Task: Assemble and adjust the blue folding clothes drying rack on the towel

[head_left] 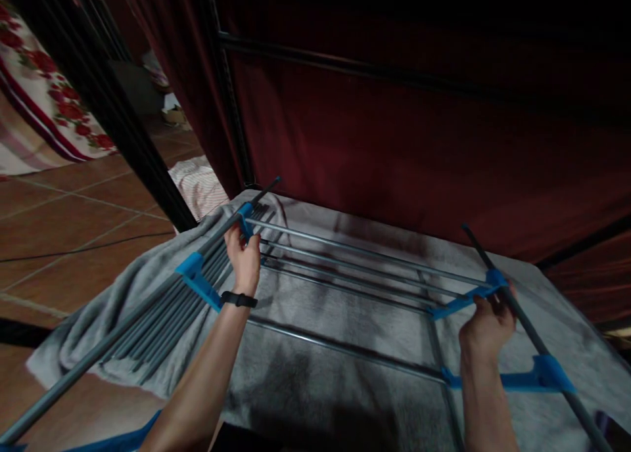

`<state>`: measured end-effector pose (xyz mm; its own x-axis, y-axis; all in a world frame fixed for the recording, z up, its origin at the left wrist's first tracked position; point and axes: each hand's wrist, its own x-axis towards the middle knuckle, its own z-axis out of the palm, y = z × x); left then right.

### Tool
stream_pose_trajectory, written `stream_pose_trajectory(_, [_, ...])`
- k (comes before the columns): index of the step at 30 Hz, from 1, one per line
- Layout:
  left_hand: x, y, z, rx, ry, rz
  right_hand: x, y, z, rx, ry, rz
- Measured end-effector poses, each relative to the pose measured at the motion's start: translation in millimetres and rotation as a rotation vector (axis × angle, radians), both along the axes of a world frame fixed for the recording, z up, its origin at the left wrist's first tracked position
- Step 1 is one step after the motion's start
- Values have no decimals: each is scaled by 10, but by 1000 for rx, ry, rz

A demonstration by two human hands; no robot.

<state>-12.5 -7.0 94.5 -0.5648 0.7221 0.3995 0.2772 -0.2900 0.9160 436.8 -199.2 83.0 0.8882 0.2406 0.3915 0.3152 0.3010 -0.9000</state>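
A rack frame of grey metal rods [345,251] joined by blue plastic connectors lies over a grey cloth [340,373]. My left hand [244,258], with a black band on the wrist, is closed around the blue connector [245,217] on the long left pole [148,307]. My right hand [486,327] is closed around the blue connector [473,297] where the cross rods meet the right pole [522,320]. Further blue connectors sit lower on each pole, at the left [197,278] and the right [547,373].
A dark red fabric wall [419,123] on a black tube frame [231,104] rises right behind the cloth. To the left are a terracotta tile floor [73,222], a black post [118,117], a folded striped cloth [197,186] and a floral blanket [44,90].
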Motion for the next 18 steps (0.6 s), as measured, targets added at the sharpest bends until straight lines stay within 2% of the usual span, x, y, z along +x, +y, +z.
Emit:
stream_pose_trajectory(12, [-12, 28, -71, 62, 42, -28, 9, 31, 20, 77, 45, 7])
stream_pose_trajectory(15, [-67, 87, -158, 52, -4, -107, 37, 43, -11, 30, 16, -11])
stream_pose_trajectory(18, [-135, 86, -354, 33, -49, -130, 78, 41, -161, -26, -15, -54])
